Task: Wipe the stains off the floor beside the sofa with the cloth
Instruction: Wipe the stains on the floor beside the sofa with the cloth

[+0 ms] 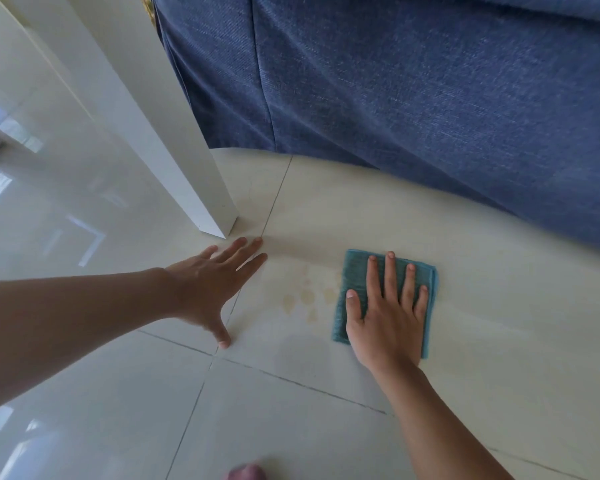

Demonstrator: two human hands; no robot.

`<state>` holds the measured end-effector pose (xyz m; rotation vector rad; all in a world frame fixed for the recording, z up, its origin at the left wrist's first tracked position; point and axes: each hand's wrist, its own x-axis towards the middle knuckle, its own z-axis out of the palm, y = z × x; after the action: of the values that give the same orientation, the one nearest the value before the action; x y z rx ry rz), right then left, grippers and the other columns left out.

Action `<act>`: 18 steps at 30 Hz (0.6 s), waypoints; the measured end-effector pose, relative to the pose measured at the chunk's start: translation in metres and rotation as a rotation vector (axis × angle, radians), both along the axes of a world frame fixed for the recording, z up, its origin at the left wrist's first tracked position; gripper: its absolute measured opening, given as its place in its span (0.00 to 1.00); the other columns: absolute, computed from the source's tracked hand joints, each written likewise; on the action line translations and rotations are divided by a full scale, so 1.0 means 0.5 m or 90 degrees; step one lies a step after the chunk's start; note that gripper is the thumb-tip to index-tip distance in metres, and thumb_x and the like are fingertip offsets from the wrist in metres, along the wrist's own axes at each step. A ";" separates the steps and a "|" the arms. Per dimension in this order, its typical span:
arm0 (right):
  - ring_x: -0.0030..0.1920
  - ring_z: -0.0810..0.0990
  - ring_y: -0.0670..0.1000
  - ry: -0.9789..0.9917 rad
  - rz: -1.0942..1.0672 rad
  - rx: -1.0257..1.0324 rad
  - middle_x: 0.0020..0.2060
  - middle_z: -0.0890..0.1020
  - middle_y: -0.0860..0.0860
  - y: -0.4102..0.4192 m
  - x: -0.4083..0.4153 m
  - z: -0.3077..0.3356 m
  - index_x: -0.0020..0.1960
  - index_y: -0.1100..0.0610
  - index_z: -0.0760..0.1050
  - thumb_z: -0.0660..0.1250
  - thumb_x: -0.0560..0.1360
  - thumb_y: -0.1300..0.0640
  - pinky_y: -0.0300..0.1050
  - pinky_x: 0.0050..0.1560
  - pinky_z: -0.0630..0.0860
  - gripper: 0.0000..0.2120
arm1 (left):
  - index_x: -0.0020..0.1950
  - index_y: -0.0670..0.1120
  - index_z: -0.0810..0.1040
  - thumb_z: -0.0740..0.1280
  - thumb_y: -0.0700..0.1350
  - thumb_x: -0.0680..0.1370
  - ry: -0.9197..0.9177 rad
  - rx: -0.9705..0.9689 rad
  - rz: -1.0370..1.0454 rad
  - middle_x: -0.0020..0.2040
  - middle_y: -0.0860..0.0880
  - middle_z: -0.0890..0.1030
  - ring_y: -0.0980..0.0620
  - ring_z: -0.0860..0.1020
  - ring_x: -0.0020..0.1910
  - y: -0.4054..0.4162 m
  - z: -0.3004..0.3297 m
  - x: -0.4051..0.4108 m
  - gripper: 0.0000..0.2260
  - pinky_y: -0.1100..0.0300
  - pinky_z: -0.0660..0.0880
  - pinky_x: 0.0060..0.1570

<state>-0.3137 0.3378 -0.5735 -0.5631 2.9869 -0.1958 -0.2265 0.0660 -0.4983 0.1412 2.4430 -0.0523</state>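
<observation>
Head view: pale tiled floor (291,427) lying nearest
Right hand (388,317): fingers spread, pressing flat on teal cloth (355,271)
Stains (305,297): sitting just left of cloth
Left hand (208,282): splayed, resting on tile
Far: white table leg (174,161), blue sofa (413,98) standing behind

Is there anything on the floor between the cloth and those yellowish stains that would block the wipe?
Nothing visible. The cloth, flat under the right hand, lies just right of the stains with bare tile between. The left hand rests beyond them.
</observation>
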 end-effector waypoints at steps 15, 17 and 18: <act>0.81 0.40 0.58 -0.041 0.123 0.022 0.82 0.44 0.49 -0.080 -0.069 0.012 0.82 0.46 0.44 0.42 0.80 0.38 0.60 0.78 0.38 0.32 | 0.78 0.45 0.31 0.72 0.74 0.59 -0.002 -0.009 -0.012 0.77 0.44 0.28 0.43 0.33 0.77 -0.004 -0.005 -0.001 0.68 0.42 0.50 0.77; 0.80 0.39 0.58 -0.050 0.130 0.028 0.82 0.43 0.49 -0.084 -0.074 0.012 0.81 0.45 0.43 0.42 0.80 0.38 0.60 0.78 0.37 0.31 | 0.78 0.45 0.31 0.72 0.74 0.59 -0.004 -0.013 -0.016 0.77 0.44 0.28 0.43 0.33 0.77 -0.004 -0.006 -0.001 0.68 0.42 0.50 0.76; 0.80 0.39 0.58 -0.055 0.128 0.030 0.82 0.43 0.49 -0.084 -0.072 0.014 0.81 0.44 0.43 0.42 0.80 0.38 0.60 0.78 0.37 0.31 | 0.78 0.45 0.31 0.72 0.73 0.59 -0.005 -0.014 -0.017 0.77 0.44 0.28 0.43 0.33 0.77 -0.003 -0.006 -0.001 0.68 0.42 0.50 0.76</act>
<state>-0.3497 0.2958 -0.5666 -0.8211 2.8194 -0.1300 -0.2271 0.0643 -0.5011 0.1642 2.4316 -0.0904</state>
